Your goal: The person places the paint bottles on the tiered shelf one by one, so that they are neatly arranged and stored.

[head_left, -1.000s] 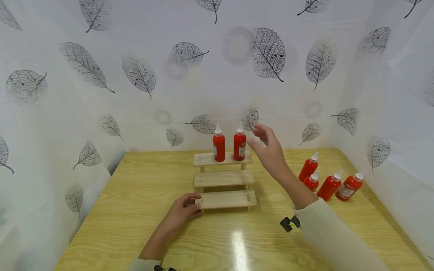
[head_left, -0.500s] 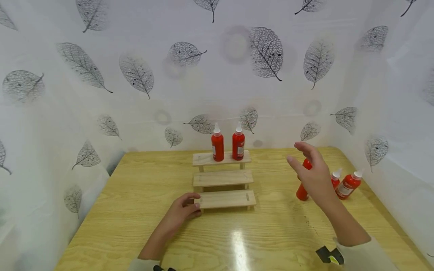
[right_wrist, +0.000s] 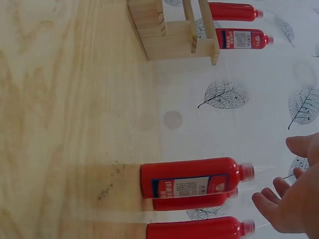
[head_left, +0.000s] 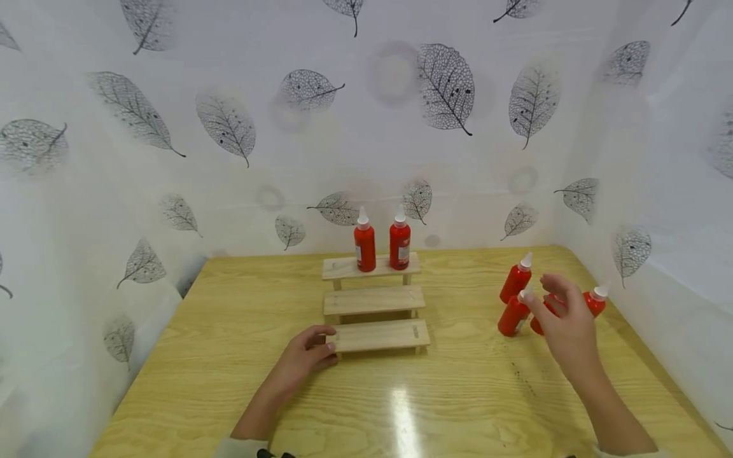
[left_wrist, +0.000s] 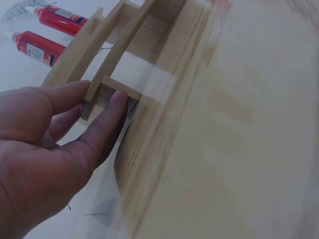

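Note:
A three-step wooden display stand [head_left: 378,335] is in the middle of the table. My left hand [head_left: 305,356] grips the left end of its lowest step; in the left wrist view, fingers and thumb close round the step's end and its leg [left_wrist: 119,89]. Two red squeeze bottles with white nozzles, a left one [head_left: 364,248] and a right one [head_left: 399,247], stand upright on the top step. My right hand [head_left: 572,337] hovers at several similar bottles on the right, fingers loosely bent and holding nothing. Its thumb is beside the nozzle of the front-left bottle [head_left: 513,316].
Behind that bottle stands another red bottle [head_left: 516,281]; two more, including the far-right bottle [head_left: 595,301], are partly hidden by my right hand. A leaf-printed white curtain [head_left: 343,146] encloses the wooden table [head_left: 229,356] at the back and sides.
My right hand has moved from beside the bottles on the top step, rightward and down to the bottles at the right. My left hand has stayed on the stand.

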Motion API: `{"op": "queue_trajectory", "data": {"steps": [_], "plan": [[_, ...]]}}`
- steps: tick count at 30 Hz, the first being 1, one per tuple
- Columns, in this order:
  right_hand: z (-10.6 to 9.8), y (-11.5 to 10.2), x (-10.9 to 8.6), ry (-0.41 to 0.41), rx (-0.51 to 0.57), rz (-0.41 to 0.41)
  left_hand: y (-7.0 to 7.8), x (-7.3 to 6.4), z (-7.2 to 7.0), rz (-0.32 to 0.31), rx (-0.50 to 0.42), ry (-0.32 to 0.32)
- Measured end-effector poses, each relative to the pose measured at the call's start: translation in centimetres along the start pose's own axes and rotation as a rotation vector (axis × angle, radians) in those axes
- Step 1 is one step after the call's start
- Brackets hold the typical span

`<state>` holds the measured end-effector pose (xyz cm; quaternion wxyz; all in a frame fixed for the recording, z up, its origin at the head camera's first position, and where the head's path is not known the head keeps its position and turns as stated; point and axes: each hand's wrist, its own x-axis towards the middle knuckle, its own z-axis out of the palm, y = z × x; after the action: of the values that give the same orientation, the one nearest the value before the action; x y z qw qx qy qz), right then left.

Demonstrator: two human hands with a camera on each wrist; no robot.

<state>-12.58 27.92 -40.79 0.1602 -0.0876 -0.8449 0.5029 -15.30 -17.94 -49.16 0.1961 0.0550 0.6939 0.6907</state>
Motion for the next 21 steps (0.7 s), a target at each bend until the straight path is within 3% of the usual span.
{"op": "queue_trajectory", "data": {"steps": [8, 21], "plan": [[1.2, 2.6, -0.2, -0.029, 0.018, 0.036, 0.0, -0.1, 0.0, 0.010, -0.003, -0.010], [2.1, 3.8, 0.1, -0.076, 0.017, 0.031, 0.0, -0.2, 0.1, 0.016, -0.017, -0.003]]}}
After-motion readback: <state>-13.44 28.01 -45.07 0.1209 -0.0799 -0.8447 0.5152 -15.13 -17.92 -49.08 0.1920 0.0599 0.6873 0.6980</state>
